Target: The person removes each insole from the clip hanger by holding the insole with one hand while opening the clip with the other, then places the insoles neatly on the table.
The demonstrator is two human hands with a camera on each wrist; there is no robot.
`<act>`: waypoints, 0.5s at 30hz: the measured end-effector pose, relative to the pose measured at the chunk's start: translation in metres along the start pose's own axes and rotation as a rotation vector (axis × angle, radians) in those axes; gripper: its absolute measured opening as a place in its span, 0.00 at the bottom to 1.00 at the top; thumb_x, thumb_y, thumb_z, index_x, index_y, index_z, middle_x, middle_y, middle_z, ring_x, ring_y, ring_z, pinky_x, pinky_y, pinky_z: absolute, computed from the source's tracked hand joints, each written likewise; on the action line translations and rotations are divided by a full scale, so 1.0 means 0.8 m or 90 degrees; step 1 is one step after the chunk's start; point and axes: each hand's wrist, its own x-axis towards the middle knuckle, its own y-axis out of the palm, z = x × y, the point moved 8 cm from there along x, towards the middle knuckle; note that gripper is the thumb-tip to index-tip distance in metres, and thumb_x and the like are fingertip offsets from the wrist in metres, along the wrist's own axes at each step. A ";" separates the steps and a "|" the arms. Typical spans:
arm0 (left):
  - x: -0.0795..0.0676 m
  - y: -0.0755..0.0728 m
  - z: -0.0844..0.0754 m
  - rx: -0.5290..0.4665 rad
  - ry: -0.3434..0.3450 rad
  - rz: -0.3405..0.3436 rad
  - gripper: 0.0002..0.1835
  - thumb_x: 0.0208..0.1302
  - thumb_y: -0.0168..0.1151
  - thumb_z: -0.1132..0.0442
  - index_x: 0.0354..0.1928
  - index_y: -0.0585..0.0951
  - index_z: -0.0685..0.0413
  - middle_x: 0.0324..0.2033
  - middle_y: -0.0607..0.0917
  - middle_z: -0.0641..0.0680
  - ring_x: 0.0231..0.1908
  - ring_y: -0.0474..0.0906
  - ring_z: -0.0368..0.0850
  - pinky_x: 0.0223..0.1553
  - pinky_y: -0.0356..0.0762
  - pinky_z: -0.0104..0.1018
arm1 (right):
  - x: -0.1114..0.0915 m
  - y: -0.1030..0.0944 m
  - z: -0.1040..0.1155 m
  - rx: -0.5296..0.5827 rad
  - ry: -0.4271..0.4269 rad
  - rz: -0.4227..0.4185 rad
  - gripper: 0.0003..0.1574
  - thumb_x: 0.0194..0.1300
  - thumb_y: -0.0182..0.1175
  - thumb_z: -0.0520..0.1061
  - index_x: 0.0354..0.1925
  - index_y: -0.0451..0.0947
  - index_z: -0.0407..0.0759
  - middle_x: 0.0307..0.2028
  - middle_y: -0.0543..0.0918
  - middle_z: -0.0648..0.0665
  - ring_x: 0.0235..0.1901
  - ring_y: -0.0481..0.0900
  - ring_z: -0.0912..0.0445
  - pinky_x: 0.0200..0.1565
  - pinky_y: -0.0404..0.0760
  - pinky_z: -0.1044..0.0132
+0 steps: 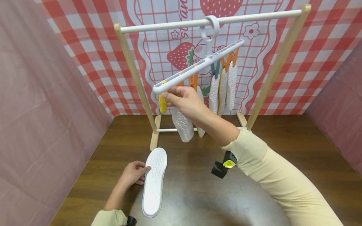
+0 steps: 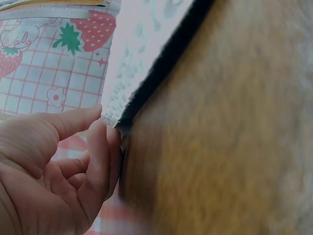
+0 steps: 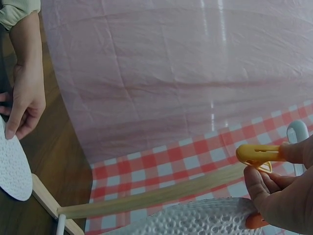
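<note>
My left hand (image 1: 131, 174) pinches the side edge of a white textured insole (image 1: 154, 185), seen low at the left in the head view. In the left wrist view, thumb and fingers meet at the edge of that insole (image 2: 139, 54), which has a dark rim. Higher up, my right hand (image 1: 188, 100) is at the left end of a white hanger (image 1: 183, 75). It pinches a yellow clip (image 1: 162, 105) hanging there; the right wrist view shows thumb and fingertip on the yellow clip (image 3: 259, 153). A white insole (image 1: 183, 125) hangs just beside this hand.
The hanger hooks over the white rod (image 1: 169, 24) of a wooden-legged rack (image 1: 133, 69). Orange clips (image 1: 193, 81) and a dark teal clip (image 1: 216, 69) hold several more insoles (image 1: 232, 84). The rack stands on a brown wooden table (image 1: 282, 175), before a checked cloth (image 1: 325, 62).
</note>
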 end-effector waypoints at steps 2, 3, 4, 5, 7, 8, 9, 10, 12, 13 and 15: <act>0.000 -0.001 0.001 0.000 -0.002 -0.002 0.18 0.59 0.63 0.63 0.46 0.75 0.69 0.28 0.79 0.56 0.19 0.74 0.42 0.19 0.81 0.36 | 0.001 0.000 -0.001 0.001 0.004 -0.002 0.21 0.68 0.54 0.46 0.57 0.74 0.40 0.53 0.80 0.43 0.47 0.77 0.52 0.58 0.73 0.59; -0.001 -0.002 0.001 0.001 -0.003 -0.003 0.18 0.58 0.63 0.63 0.46 0.75 0.69 0.28 0.79 0.56 0.19 0.74 0.42 0.18 0.81 0.36 | 0.001 0.000 -0.001 0.001 0.006 -0.004 0.21 0.68 0.54 0.46 0.57 0.74 0.41 0.53 0.80 0.43 0.47 0.78 0.52 0.58 0.73 0.59; -0.001 -0.002 0.002 0.001 -0.004 -0.004 0.18 0.58 0.63 0.63 0.46 0.75 0.69 0.28 0.78 0.56 0.19 0.74 0.42 0.18 0.81 0.36 | 0.001 0.000 -0.001 0.000 0.009 -0.005 0.21 0.68 0.55 0.46 0.57 0.74 0.41 0.53 0.80 0.43 0.47 0.78 0.52 0.58 0.73 0.59; -0.001 -0.003 0.002 0.002 -0.004 -0.005 0.18 0.58 0.63 0.63 0.46 0.75 0.69 0.28 0.78 0.57 0.19 0.74 0.42 0.19 0.81 0.36 | 0.001 0.000 -0.001 -0.002 0.011 -0.006 0.21 0.68 0.55 0.46 0.57 0.74 0.41 0.53 0.81 0.44 0.47 0.78 0.52 0.58 0.73 0.58; -0.001 -0.004 0.002 0.004 -0.003 -0.009 0.19 0.58 0.63 0.63 0.47 0.74 0.69 0.28 0.78 0.57 0.19 0.74 0.42 0.19 0.81 0.36 | 0.000 0.000 -0.001 -0.004 0.016 -0.006 0.21 0.68 0.55 0.47 0.57 0.74 0.42 0.53 0.81 0.45 0.46 0.78 0.52 0.59 0.72 0.58; -0.001 -0.004 0.002 0.006 -0.002 -0.011 0.19 0.58 0.63 0.63 0.47 0.74 0.69 0.28 0.78 0.57 0.19 0.74 0.42 0.19 0.81 0.36 | 0.000 0.000 -0.001 -0.003 0.016 -0.006 0.21 0.68 0.55 0.47 0.57 0.74 0.43 0.53 0.81 0.45 0.46 0.79 0.52 0.60 0.72 0.58; -0.001 -0.005 0.002 0.007 -0.001 -0.013 0.19 0.58 0.63 0.63 0.48 0.74 0.69 0.28 0.77 0.57 0.19 0.74 0.42 0.19 0.81 0.36 | 0.000 0.000 -0.001 -0.001 0.016 -0.004 0.21 0.68 0.55 0.47 0.57 0.74 0.43 0.53 0.81 0.45 0.47 0.79 0.52 0.60 0.72 0.57; -0.001 -0.005 0.002 0.007 0.000 -0.015 0.19 0.58 0.63 0.63 0.48 0.74 0.69 0.28 0.77 0.57 0.19 0.74 0.43 0.19 0.81 0.36 | 0.000 0.000 -0.001 0.001 0.016 -0.004 0.22 0.68 0.55 0.48 0.57 0.74 0.43 0.53 0.80 0.45 0.47 0.79 0.51 0.61 0.71 0.57; -0.001 -0.006 0.002 0.010 0.001 -0.017 0.19 0.58 0.63 0.63 0.48 0.74 0.69 0.28 0.77 0.57 0.20 0.74 0.43 0.19 0.81 0.36 | 0.000 0.001 0.000 0.007 0.015 -0.004 0.22 0.68 0.55 0.48 0.57 0.74 0.43 0.54 0.80 0.45 0.47 0.80 0.51 0.62 0.70 0.57; -0.001 -0.006 0.002 0.011 0.002 -0.017 0.19 0.58 0.63 0.63 0.48 0.74 0.68 0.29 0.77 0.57 0.20 0.74 0.43 0.19 0.81 0.36 | 0.000 0.001 0.000 0.012 0.015 -0.004 0.22 0.68 0.55 0.48 0.57 0.74 0.43 0.54 0.80 0.45 0.47 0.80 0.51 0.62 0.70 0.57; -0.001 -0.006 0.002 0.012 0.003 -0.015 0.19 0.58 0.63 0.63 0.47 0.74 0.68 0.29 0.77 0.57 0.20 0.74 0.43 0.19 0.81 0.36 | -0.001 0.001 0.002 0.022 0.010 -0.004 0.22 0.67 0.55 0.47 0.57 0.74 0.42 0.54 0.80 0.44 0.48 0.80 0.51 0.61 0.71 0.57</act>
